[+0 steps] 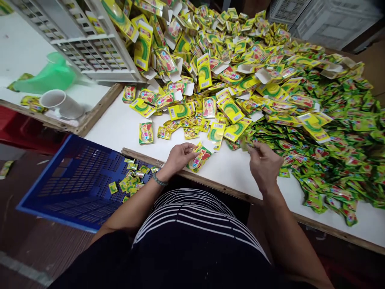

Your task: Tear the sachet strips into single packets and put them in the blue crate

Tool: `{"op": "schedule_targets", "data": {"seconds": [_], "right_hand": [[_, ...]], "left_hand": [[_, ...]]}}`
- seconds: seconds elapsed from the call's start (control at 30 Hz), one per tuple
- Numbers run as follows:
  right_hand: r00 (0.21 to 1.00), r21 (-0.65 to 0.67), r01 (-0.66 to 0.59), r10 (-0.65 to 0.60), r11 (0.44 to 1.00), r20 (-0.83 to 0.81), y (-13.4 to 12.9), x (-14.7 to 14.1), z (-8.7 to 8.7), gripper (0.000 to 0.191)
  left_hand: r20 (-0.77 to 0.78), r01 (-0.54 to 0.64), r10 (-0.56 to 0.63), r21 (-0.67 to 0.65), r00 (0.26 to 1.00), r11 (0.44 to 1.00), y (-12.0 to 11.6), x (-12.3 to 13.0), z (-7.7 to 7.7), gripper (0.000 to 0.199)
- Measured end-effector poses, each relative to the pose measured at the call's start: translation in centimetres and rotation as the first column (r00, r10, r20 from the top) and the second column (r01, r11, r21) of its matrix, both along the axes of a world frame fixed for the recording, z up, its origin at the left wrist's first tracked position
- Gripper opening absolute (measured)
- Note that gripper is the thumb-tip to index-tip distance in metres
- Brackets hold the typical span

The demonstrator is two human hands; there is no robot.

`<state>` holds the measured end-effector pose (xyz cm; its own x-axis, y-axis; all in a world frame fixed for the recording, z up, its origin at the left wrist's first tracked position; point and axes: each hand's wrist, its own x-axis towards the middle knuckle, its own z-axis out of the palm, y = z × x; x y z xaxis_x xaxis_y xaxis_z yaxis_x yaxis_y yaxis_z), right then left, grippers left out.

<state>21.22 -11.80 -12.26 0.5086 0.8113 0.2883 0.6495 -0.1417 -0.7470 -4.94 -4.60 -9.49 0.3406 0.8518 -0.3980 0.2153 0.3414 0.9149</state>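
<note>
My left hand (180, 158) pinches a small yellow-green printed box (199, 157) at the table's front edge. Over the white table further right, my right hand (264, 162) is closed on a small green packet (246, 145), which is blurred. Between the hands and just behind them, a yellow box (216, 135) lies on the table. Loose yellow packets (191, 132) and an upright-printed box (146, 133) are behind my left hand. A large heap of green packets (337, 152) spreads beside my right hand.
Many yellow boxes (231, 108) are piled across the back. A white crate (90, 44) stands at the upper left, near a cup (61, 103) and a green scoop (51, 78). Below the wooden table edge (216, 185), a blue crate (75, 184) holds several small packets.
</note>
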Motion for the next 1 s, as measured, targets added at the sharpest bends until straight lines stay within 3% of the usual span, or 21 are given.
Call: {"op": "schedule_targets", "data": {"seconds": [0.03, 0.1, 0.17, 0.23, 0.4, 0.6, 0.7, 0.8, 0.83, 0.9, 0.97, 1.0], "right_hand": [[0.976, 0.021, -0.022, 0.026, 1.000, -0.215, 0.5, -1.5, 0.5, 0.026], [0.816, 0.041, -0.122, 0.124, 0.992, -0.565, 1.7, -4.3, 1.1, 0.033], [0.673, 0.056, -0.265, 0.226, 0.963, -0.704, 2.8, -6.2, 1.1, 0.031], [0.630, 0.051, -0.400, 0.315, 0.915, -0.709, 3.7, -7.0, 0.9, 0.027], [0.661, -0.042, -0.597, 0.461, 0.801, -0.592, 4.8, -7.3, 1.1, 0.030], [0.618, -0.144, -0.750, 0.607, 0.645, -0.501, 5.5, -9.7, 2.3, 0.038], [0.695, -0.191, -0.693, 0.573, 0.695, -0.434, 6.0, -10.6, 1.7, 0.031], [0.811, -0.212, -0.584, 0.578, 0.784, -0.094, 7.7, -11.2, 0.7, 0.026], [0.796, -0.232, -0.574, 0.601, 0.785, 0.064, 8.4, -11.4, 0.4, 0.028], [0.687, -0.305, -0.582, 0.656, 0.754, 0.313, 9.8, -11.7, -0.2, 0.035], [0.598, -0.346, -0.587, 0.680, 0.732, 0.424, 10.7, -11.8, -0.7, 0.035], [0.597, -0.327, -0.590, 0.671, 0.738, 0.439, 10.9, -11.8, -0.9, 0.032]], "left_hand": [[-0.017, 0.020, -0.020, 0.017, 1.000, 1.000, 0.0, -0.1, 0.1, 0.047], [-0.002, 0.030, -0.030, 0.025, 1.000, 0.999, 0.0, -0.4, 0.4, 0.046], [0.054, 0.004, -0.005, 0.017, 0.999, 1.000, -0.1, -0.7, 0.7, 0.047], [0.100, -0.031, 0.030, 0.009, 0.995, 0.999, -0.3, -1.4, 1.0, 0.047], [0.140, -0.086, 0.084, 0.009, 0.987, 0.996, -0.5, -3.3, 2.0, 0.043], [0.123, -0.149, 0.151, -0.022, 0.981, 0.989, -1.1, -4.4, 2.6, 0.045], [0.081, -0.244, 0.251, -0.084, 0.965, 0.966, -1.4, -5.4, 2.5, 0.051], [0.074, -0.350, 0.362, -0.139, 0.929, 0.926, -1.4, -6.5, 2.5, 0.055], [0.072, -0.375, 0.389, -0.150, 0.919, 0.915, -1.3, -6.7, 2.6, 0.056], [0.069, -0.411, 0.425, -0.160, 0.902, 0.897, -1.1, -7.0, 2.8, 0.058], [0.075, -0.425, 0.441, -0.162, 0.894, 0.890, -1.0, -7.1, 3.0, 0.057], [0.081, -0.428, 0.444, -0.158, 0.892, 0.890, -1.0, -7.1, 3.1, 0.056]]}}
